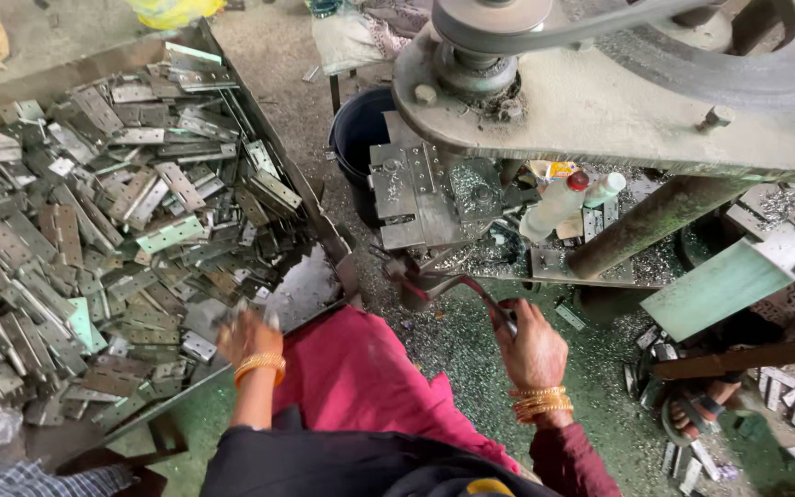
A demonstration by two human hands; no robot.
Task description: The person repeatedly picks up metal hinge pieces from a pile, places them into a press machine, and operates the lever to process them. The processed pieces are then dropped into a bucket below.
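Left hand [248,336], blurred, grip unclear, reaches the heaped tray of flat grey metal hinge plates [94,230]; right hand [531,345] clamps the red-handled press lever [457,287]; most plates remain.

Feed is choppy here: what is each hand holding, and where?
Right hand grips the curved metal press lever at its near end. Left hand is blurred; its hold cannot be told.

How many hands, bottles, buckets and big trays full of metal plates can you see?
Hands: 2, the left hand at the tray and the right hand on a tool handle
Bottles: 2, one red-capped bottle and one pale bottle
Dark bucket: 1
Tray of hinge plates: 1
Total: 6
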